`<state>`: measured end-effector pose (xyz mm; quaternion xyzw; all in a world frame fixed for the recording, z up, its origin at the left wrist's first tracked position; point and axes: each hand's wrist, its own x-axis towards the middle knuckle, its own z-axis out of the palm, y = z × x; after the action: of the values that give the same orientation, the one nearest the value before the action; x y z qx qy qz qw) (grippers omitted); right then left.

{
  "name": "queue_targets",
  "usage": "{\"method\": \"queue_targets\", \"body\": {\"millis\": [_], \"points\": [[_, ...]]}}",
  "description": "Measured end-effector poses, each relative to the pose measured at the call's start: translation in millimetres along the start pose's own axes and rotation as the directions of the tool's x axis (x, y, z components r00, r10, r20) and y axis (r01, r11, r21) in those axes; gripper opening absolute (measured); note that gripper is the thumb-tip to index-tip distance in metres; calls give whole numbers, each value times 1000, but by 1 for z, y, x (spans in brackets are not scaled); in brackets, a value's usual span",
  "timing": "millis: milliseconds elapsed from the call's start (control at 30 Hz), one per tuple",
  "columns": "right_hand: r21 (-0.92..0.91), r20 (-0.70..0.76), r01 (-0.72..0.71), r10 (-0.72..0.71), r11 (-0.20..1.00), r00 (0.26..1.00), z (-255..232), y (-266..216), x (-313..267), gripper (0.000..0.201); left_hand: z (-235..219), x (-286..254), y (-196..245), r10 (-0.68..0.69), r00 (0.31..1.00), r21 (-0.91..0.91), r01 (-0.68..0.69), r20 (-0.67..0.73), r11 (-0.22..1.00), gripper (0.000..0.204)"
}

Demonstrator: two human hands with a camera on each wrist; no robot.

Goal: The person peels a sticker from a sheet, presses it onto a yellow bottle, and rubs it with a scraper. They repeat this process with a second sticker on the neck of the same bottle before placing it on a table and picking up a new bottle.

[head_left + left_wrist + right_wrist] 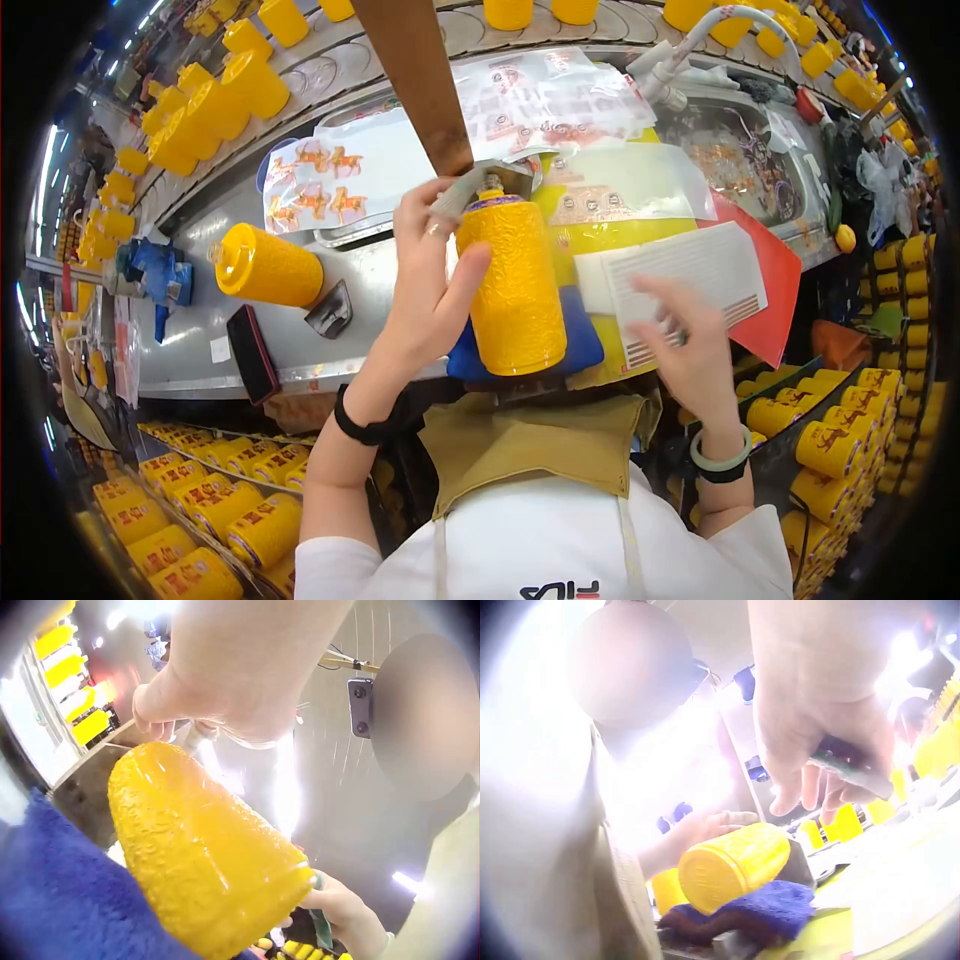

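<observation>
A yellow textured bottle (516,290) lies tilted on a blue cloth (585,340), its clear neck pointing away against a metal holder (515,178). My left hand (428,270) holds it near the neck, thumb along its left side. In the left wrist view the bottle (202,855) hides part of that grip. My right hand (690,335), slightly blurred, hovers over a white sheet (690,270) with brown stripes. In the right wrist view, a small flat green-edged piece (847,766) sits tucked in my right hand (821,742); its exact kind cannot be told.
Another yellow bottle (268,265) lies left, beside a phone (252,353) and a small metal piece (330,310). Beyond lie horse decals (315,180) on a white sheet. A water basin (740,160) stands right, near a red sheet (765,270). Decorated bottles (265,525) fill crates below.
</observation>
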<state>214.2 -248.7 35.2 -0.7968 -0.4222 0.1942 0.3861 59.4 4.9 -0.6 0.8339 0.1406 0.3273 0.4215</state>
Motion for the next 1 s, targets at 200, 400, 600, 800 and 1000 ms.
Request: {"method": "queue_targets", "body": {"millis": [200,400,600,800,1000], "points": [[-48,-266,-161,143,986,953,-9,38,-11,20,9,-88,-1,-55,992,-22,58,115,998,140],[-303,-134,-244,212,921,968,-2,67,-25,19,36,-97,10,-157,986,4,158,-56,987,107],[-326,-156,-347,312,879,937,4,79,-22,17,39,-88,22,-107,984,-42,102,-140,994,107],[-323,-139,-248,214,913,967,-2,76,-25,11,42,-102,16,-270,953,0,273,-134,962,115],[-518,-151,-128,58,846,987,-11,58,-20,12,42,-107,10,-296,949,-25,296,-111,955,90]]}}
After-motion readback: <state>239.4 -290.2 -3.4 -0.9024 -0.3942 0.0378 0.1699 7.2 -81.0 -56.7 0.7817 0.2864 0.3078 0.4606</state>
